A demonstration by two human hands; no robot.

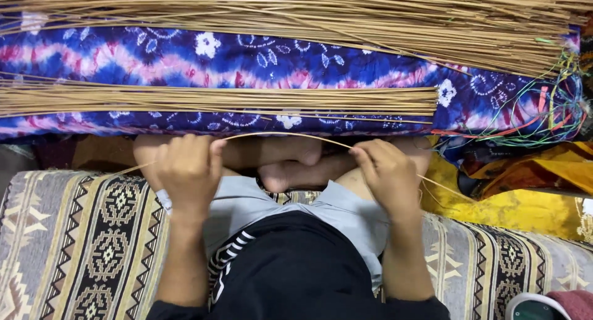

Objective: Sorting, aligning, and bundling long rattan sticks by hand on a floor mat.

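My left hand (pixel 185 172) and my right hand (pixel 386 172) both pinch one thin tan stick (pixel 285 134), which bows upward in an arc between them and sticks out past each hand. I sit cross-legged, my bare feet (pixel 290 165) just beneath the bent stick. Right in front of my hands lies a flat bundle of similar tan sticks (pixel 216 101) on a blue, pink and white tie-dye cloth (pixel 278 63). A larger layer of sticks (pixel 346 14) covers the far part of the cloth.
I sit on a patterned grey and black cushion (pixel 86 233). Loose coloured threads (pixel 550 110) trail off the cloth at the right. Yellow fabric (pixel 506 202) lies to the right. A white and green object (pixel 534 307) shows at the bottom right corner.
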